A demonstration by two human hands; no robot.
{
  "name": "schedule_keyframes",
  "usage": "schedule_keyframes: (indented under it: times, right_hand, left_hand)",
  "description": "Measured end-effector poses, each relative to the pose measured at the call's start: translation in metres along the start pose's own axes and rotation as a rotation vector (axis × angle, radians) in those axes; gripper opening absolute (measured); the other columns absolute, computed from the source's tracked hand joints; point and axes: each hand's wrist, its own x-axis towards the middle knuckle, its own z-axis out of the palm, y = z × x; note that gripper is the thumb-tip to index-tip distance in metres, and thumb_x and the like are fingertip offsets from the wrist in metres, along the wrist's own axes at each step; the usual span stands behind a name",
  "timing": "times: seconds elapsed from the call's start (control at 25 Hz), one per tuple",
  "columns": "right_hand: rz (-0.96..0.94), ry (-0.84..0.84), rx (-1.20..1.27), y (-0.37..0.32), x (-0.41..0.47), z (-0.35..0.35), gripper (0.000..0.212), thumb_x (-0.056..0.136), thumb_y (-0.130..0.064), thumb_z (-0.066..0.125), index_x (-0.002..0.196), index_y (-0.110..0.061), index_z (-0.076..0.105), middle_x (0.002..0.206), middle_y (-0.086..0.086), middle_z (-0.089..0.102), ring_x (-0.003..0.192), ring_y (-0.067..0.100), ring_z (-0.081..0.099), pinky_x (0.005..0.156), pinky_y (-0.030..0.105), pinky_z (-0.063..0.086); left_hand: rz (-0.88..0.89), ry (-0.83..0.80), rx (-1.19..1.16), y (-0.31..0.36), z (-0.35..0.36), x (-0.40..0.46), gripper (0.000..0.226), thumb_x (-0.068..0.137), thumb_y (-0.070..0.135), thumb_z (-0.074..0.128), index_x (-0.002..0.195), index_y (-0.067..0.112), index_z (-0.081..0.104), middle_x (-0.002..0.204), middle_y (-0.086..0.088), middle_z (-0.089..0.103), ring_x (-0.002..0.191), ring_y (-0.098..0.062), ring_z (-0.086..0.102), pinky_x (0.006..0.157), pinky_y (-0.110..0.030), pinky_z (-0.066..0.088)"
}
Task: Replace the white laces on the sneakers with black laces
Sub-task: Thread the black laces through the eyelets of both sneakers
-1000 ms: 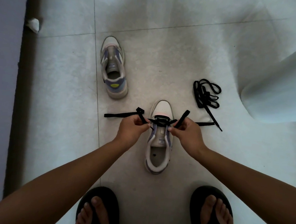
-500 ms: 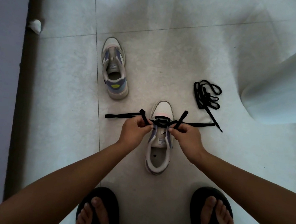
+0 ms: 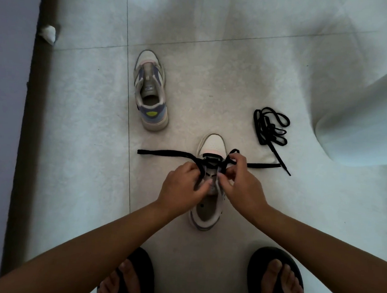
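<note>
While the left hand pinches the black lace, the right hand pinches its other side.

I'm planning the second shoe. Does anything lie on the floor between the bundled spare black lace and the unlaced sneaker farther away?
Nothing visible does. Bare tile separates the spare black lace from the far sneaker. The near sneaker, with both hands working its lace, sits below that path.

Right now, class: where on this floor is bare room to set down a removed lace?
Bare tile lies left of the near sneaker, below the far sneaker. More lies between the spare black lace and the far sneaker. It is crowded round both hands, left hand, right hand.
</note>
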Motion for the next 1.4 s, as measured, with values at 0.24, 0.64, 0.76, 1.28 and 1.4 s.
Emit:
schedule_keyframes:
  times: [0.24,0.64,0.76,1.28,1.4]
  right_hand:
    - [-0.058,-0.261,-0.637,-0.032,0.023,0.002,0.028,0.090,-0.022,0.052,0.116,-0.011,0.054,0.118,0.011,0.052,0.112,0.028,0.047,0.073,0.032,0.038]
    - [-0.670,0.001,-0.735,-0.017,0.015,-0.002,0.023,0.057,-0.003,0.083,0.070,-0.006,0.065,0.075,0.012,0.066,0.064,0.028,0.062,0.053,0.030,0.048]
    - [-0.586,-0.020,-0.533,-0.016,0.020,0.002,0.026,0.057,-0.004,0.086,0.066,-0.004,0.062,0.060,0.011,0.062,0.054,0.028,0.059,0.049,0.032,0.047]
    - [-0.071,0.013,0.061,-0.011,0.021,0.019,0.008,0.084,-0.017,0.068,0.089,-0.016,0.074,0.090,-0.001,0.071,0.092,0.018,0.057,0.086,0.037,0.044]
    - [0.046,0.053,0.199,-0.016,0.019,0.023,0.006,0.085,-0.018,0.067,0.085,-0.018,0.073,0.087,-0.006,0.069,0.096,0.018,0.056,0.087,0.035,0.044]
  left_hand:
    - [-0.337,-0.037,-0.253,-0.003,0.000,0.008,0.018,0.086,0.013,0.060,0.098,0.001,0.067,0.097,-0.010,0.063,0.087,-0.022,0.061,0.078,-0.038,0.051]
    - [-0.732,-0.091,-0.866,-0.005,-0.009,0.009,0.017,0.090,0.009,0.058,0.085,0.020,0.070,0.080,-0.003,0.067,0.069,-0.011,0.063,0.061,-0.028,0.059]
    - [-0.751,-0.100,-0.903,-0.003,-0.009,0.009,0.021,0.090,0.006,0.055,0.081,0.018,0.069,0.076,-0.004,0.066,0.064,-0.010,0.062,0.056,-0.026,0.058]
    - [-0.466,-0.171,-0.545,-0.005,0.001,0.002,0.026,0.086,0.021,0.064,0.111,0.024,0.059,0.113,-0.007,0.055,0.092,-0.016,0.058,0.075,-0.025,0.048]
    - [-0.426,-0.347,-0.180,0.006,0.019,-0.016,0.113,0.068,0.051,0.074,0.148,0.018,0.000,0.149,-0.001,0.005,0.130,-0.020,0.029,0.100,-0.032,0.037]
